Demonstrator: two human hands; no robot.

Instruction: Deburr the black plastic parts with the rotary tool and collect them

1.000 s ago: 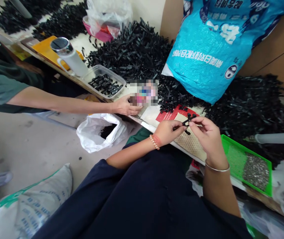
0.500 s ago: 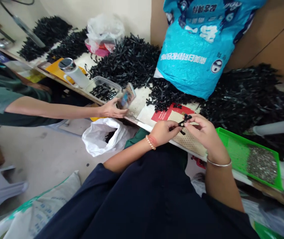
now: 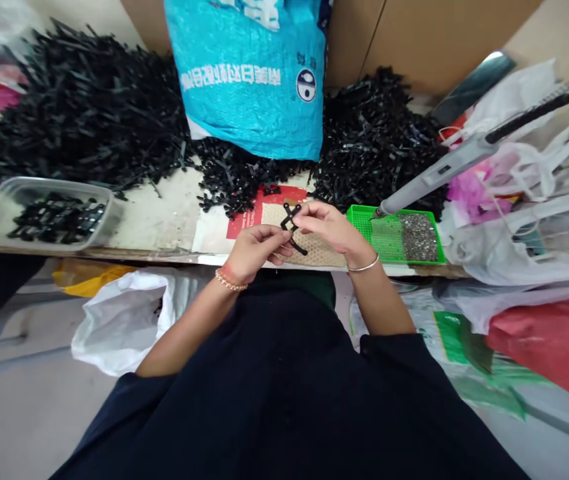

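black pieces [image 3: 292, 216] pinched in both hands [image 3: 253, 252]; blue bag [image 3: 252, 87] behind, grey tool [image 3: 434, 175] over green tray [image 3: 361, 217].

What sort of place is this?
Probably a small hand-assembly workshop, though that's a guess: heaps of loose black parts on a long bench, a green tray holding tiny metallic-looking bits, and a corded grey tool with its tip over that tray.

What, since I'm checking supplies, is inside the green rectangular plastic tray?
The green tray holds small silvery-grey pieces heaped at its right end; what lies beneath them is covered. Left of the heap, perforated green floor shows.
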